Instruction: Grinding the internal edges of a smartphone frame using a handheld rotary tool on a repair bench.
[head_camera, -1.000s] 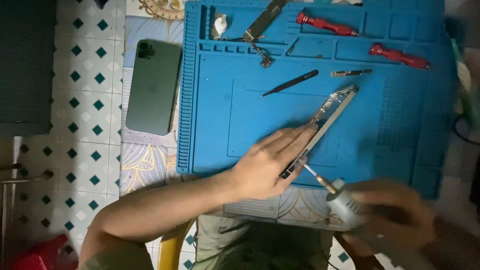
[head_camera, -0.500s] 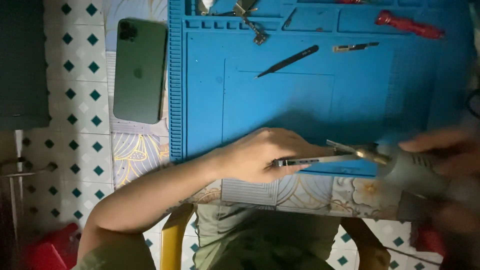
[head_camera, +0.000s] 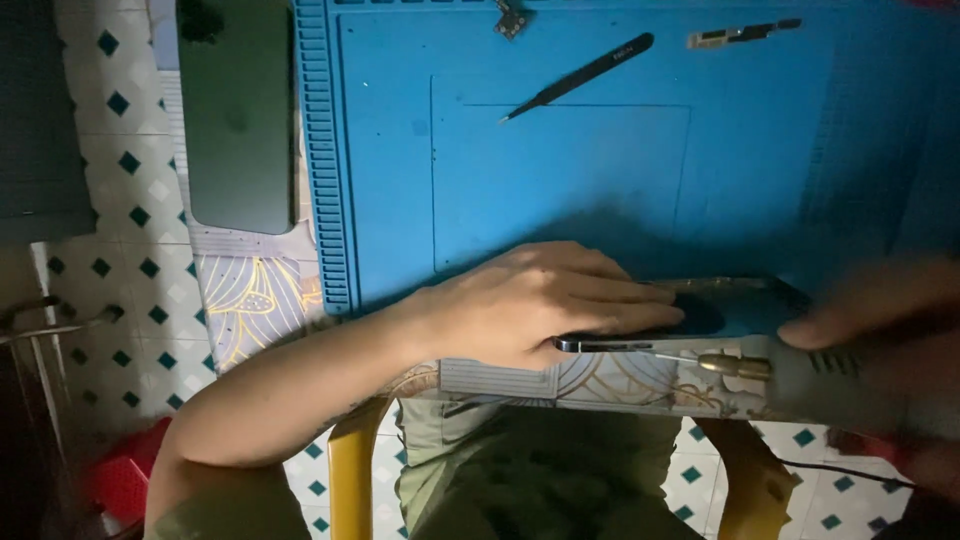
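Your left hand (head_camera: 545, 305) lies flat with fingers together, pressing a dark phone frame (head_camera: 690, 318) down at the near edge of the blue silicone work mat (head_camera: 600, 180), fingertips resting on its glossy face. The frame sits on edge-side view, its thin metal rim catching light along the near side. Your right hand (head_camera: 880, 345), blurred at the right border, is wrapped around a grey rotary tool (head_camera: 840, 375); its brass collet and fine bit point left and meet the frame's near rim.

Beyond the frame, the mat's flat middle lies open, its ridged border running down the left side. Black tweezers (head_camera: 580, 75) lie slanted at the far part of the mat, a small metal strip part (head_camera: 740, 35) to their right, and a small component (head_camera: 512, 18) at the far edge.

Left of the mat, a dark green phone (head_camera: 235, 120) with rounded corners lies on a patterned tablecloth (head_camera: 250, 290). White floor tiles (head_camera: 110, 200) with teal diamonds spread further left.
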